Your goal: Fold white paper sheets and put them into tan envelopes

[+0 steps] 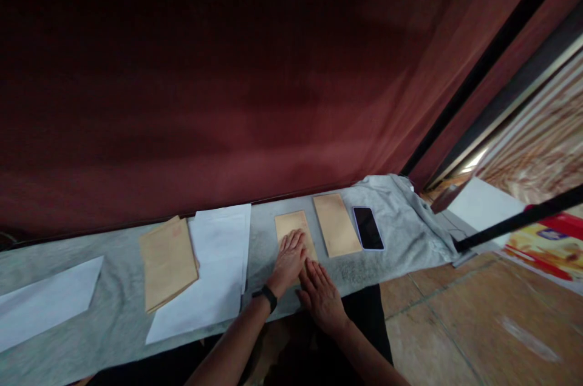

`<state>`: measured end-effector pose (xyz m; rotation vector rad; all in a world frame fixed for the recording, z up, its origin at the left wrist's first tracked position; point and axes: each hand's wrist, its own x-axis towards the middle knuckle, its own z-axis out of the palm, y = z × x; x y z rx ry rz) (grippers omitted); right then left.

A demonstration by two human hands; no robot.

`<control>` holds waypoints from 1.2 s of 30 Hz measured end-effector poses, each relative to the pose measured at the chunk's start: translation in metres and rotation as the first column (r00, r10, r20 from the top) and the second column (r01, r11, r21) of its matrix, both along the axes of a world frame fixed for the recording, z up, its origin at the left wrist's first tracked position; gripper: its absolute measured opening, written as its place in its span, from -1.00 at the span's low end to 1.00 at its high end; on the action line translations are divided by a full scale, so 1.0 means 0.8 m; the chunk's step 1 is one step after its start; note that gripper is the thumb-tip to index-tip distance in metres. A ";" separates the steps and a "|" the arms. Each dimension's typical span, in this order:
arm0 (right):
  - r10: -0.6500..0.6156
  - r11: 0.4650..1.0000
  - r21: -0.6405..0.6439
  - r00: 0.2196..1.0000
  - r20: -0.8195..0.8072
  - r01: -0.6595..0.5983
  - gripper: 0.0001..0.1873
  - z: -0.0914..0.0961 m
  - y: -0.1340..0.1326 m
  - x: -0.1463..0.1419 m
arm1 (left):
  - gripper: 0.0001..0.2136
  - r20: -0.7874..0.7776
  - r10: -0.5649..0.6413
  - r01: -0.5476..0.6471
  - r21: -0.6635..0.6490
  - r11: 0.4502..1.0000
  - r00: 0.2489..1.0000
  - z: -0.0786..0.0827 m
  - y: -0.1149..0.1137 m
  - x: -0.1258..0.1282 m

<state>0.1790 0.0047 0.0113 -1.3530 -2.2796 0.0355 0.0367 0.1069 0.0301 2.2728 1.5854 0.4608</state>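
Note:
A brown envelope (294, 225) lies flat on the grey cloth-covered table (113, 313). My left hand (288, 261), with a black band at the wrist, rests flat on it, fingers stretched out. My right hand (321, 296) lies flat beside it at the envelope's near right corner, fingers also extended. Neither hand grips anything. A second brown envelope (336, 224) lies just to the right, apart from both hands.
A dark phone (367, 227) lies right of the second envelope. White paper sheets (214, 270) and a stack of brown envelopes (167, 261) sit to the left, another white sheet (45, 298) farther left. A dark red curtain (228, 101) hangs behind. Tiled floor (478, 325) is at right.

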 end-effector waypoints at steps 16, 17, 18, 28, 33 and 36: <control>0.021 0.999 -0.047 0.999 0.033 -0.019 -0.34 0.007 0.001 0.005 | -0.50 -0.131 -0.121 0.136 0.118 0.984 0.984 -0.020 0.059 0.002; 0.017 0.999 -0.047 0.999 0.030 -0.015 -0.35 0.007 0.001 0.005 | -0.49 -0.135 -0.108 0.124 0.123 0.985 0.985 -0.022 0.063 0.001; 0.012 0.999 -0.047 1.000 0.028 -0.010 -0.35 0.007 0.001 0.005 | -0.49 -0.139 -0.090 0.108 0.128 0.986 0.986 -0.023 0.068 0.000; -0.006 0.999 -0.032 0.999 0.043 0.008 -0.32 0.000 0.000 0.002 | -0.48 -0.163 -0.034 0.058 0.143 0.988 0.986 -0.029 0.047 0.002; -0.008 1.000 -0.006 1.000 0.012 0.008 -0.33 -0.005 0.000 0.000 | -0.48 -0.160 -0.022 0.046 0.145 0.988 0.987 -0.028 -0.006 -0.010; -0.013 1.000 0.002 1.000 0.008 0.013 -0.33 -0.007 -0.003 0.000 | -0.49 -0.174 -0.004 0.032 0.156 0.987 0.985 -0.026 -0.037 -0.023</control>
